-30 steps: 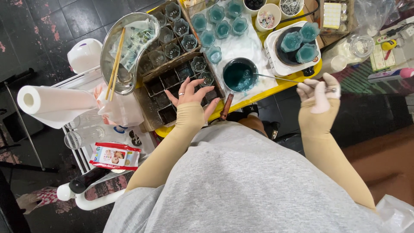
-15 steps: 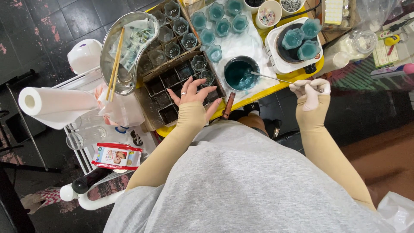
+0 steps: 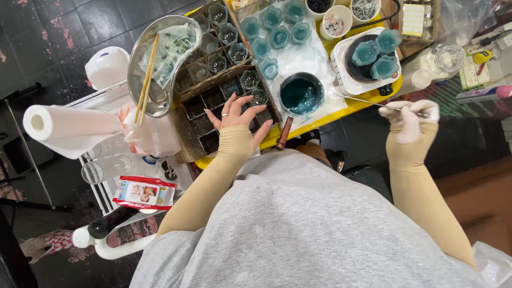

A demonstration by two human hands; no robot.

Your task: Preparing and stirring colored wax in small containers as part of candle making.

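Seen from above, looking down over a grey shirt and two beige sleeves. Left hand (image 3: 236, 114) bare, a ring on one finger, fingers spread wide and resting flat on a dark divided tray (image 3: 210, 120), holding nothing. Right hand (image 3: 409, 116) gloved in white, off past the edge of the yellow surface (image 3: 298, 129), fingers pinched closed around the near end of a thin metal rod (image 3: 358, 99). Long axis of the rod almost level across the view, running leftward and slightly up from the fingers, its far tip just right of a small dark pot of teal liquid (image 3: 300, 94). Pot between the two hands, to the left of the right hand, its brown handle (image 3: 284, 133) pointing back toward the body; left hand nearer to the pot, right hand alone linked to it by the rod. Flower-shaped cups of teal wax (image 3: 277, 29) beyond the pot, two more on a white hotplate (image 3: 362, 66). Paper towel roll (image 3: 69, 130) and steel basin with chopsticks (image 3: 160, 58) at far left.
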